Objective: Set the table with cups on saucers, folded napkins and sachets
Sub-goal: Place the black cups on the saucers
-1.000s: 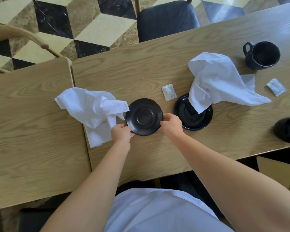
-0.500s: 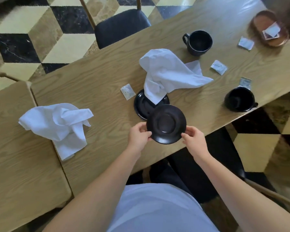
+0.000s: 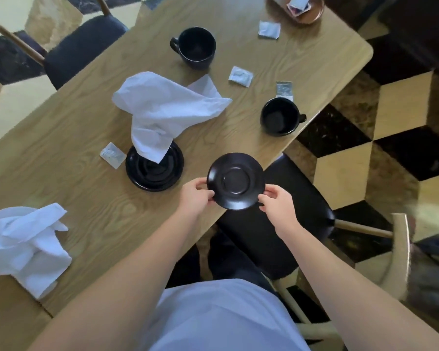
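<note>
A black saucer (image 3: 236, 180) hangs in the air over the table's near edge, held by both hands: my left hand (image 3: 195, 196) pinches its left rim and my right hand (image 3: 276, 205) its right rim. A second black saucer (image 3: 147, 174) lies on the table with a crumpled white napkin (image 3: 162, 110) draped onto it. Another crumpled napkin (image 3: 23, 244) lies at the far left. Two black cups stand apart, one at the back (image 3: 195, 48) and one near the right edge (image 3: 280, 120). Several white sachets lie loose, among them one (image 3: 112, 155) beside the second saucer.
The wooden table (image 3: 86, 198) meets a second table at the lower left. A brown dish (image 3: 312, 11) with sachets sits at the far corner. A dark-seated chair (image 3: 294, 206) stands under my hands, another chair (image 3: 81, 46) across the table. Checkered floor lies to the right.
Both hands lifted the saucer off the table and carried it to the right, past the second saucer. My view swung right, bringing the cups and the brown dish into sight.
</note>
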{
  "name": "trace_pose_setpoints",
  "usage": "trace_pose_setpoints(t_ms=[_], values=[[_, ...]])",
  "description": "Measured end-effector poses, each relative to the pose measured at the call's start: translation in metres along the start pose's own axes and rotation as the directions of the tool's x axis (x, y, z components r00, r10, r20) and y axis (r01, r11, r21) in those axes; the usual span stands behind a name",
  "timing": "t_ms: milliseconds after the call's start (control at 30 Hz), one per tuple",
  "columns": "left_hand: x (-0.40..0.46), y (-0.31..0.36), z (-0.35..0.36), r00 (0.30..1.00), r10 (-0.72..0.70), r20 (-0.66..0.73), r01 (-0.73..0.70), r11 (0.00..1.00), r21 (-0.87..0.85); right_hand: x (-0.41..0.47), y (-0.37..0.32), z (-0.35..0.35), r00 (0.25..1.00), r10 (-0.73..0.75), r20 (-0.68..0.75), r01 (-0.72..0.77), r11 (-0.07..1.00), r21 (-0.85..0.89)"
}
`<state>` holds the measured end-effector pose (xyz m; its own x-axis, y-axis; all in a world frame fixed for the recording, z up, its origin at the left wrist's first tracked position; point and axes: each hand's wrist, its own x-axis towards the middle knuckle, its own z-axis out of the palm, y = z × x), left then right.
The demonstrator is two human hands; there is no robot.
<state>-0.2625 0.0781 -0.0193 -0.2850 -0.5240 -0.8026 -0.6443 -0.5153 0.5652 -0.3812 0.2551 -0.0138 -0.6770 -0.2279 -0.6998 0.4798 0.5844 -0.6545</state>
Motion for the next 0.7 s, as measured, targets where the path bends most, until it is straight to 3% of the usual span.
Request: trace_pose_setpoints(t_ms=[433,700], values=[[0.033,0.030,0.008,0.993,0.024,-0.114,-0.024,1.000,0.000,0.049,-0.019,0.020,0.997,0.067,0.022,-0.069,0.995,0.074],[0.039,0.024,0.004,0.987,0.018,-0.161,-0.022,1.000,-0.020,0.058,-0.018,0.016,0.992,0.063,0.109,-0.069,0.996,0.053]])
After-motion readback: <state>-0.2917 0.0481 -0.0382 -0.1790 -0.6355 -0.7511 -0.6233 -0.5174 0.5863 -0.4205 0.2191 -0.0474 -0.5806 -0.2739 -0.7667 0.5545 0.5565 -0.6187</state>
